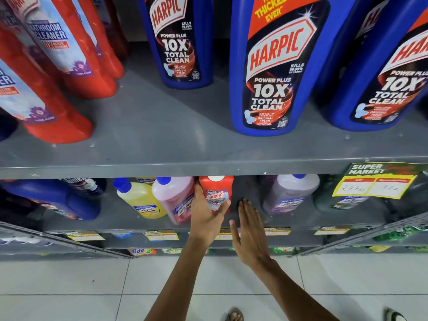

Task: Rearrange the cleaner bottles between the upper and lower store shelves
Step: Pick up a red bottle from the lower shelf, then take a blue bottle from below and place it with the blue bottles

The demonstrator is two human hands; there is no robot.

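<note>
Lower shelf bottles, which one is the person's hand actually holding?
The small red Harpic bottle with the white cap. The left hand wraps its fingers around it; the yellow, pink and purple bottles stand untouched.

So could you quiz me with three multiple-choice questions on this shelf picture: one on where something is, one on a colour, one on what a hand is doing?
1. Where is the small red bottle?
A. Upper shelf
B. Lower shelf
C. Floor

2. What colour is the cap of the yellow bottle?
A. Blue
B. White
C. Green

3. What is the right hand doing?
A. Gripping a bottle
B. Open, holding nothing
C. Resting on the upper shelf

Answers:
1. B: it stands on the lower shelf, between the pink bottle and a bare gap, with the left hand around it.
2. A: its cap is plainly blue.
3. B: the fingers are spread flat beside the red bottle, and nothing is in them.
</note>
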